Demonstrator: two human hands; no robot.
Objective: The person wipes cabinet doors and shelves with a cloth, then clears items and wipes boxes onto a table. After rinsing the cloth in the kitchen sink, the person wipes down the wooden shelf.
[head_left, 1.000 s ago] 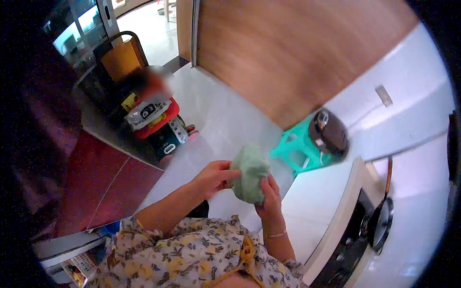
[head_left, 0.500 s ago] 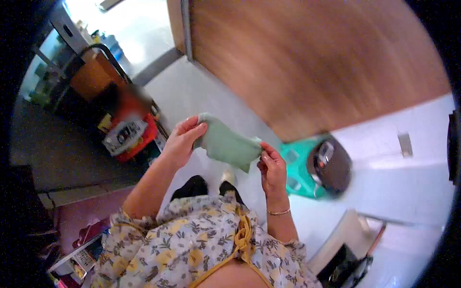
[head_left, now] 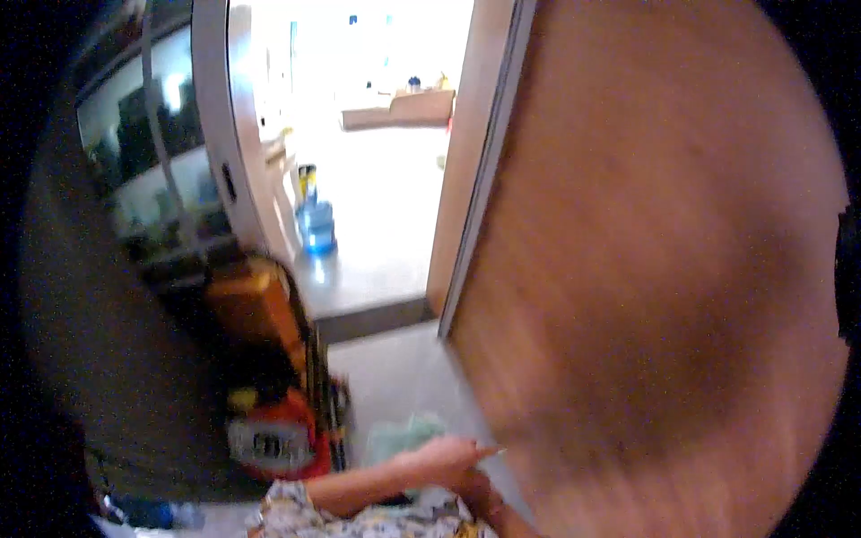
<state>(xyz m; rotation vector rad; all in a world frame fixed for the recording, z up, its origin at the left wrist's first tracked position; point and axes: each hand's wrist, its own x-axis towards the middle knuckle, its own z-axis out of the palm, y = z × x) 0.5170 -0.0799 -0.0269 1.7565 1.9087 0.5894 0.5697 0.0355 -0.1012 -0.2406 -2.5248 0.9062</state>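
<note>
A pale green piece of thin cloth (head_left: 408,434) shows low in the head view, bunched just beyond my left wrist. My left hand (head_left: 448,455) reaches across from the left, in front of part of the cloth. Motion smears its fingers, so its grip cannot be made out. Below and behind it is my right hand (head_left: 475,489), close to or touching the left one. Its fingers are mostly hidden by the left hand, and I cannot tell which hand holds the cloth.
A large brown wooden panel (head_left: 646,233) fills the right side. Ahead is a doorway with a raised sill (head_left: 377,320) and a blue water bottle (head_left: 317,226) beyond it. At left stand an orange-brown box (head_left: 256,300) and a red-and-white item (head_left: 273,444).
The view has tilted up toward the doorway. My hands, earlier apart with the cloth stretched between them, are now close together and crossed, with the cloth bunched beside the left wrist.
</note>
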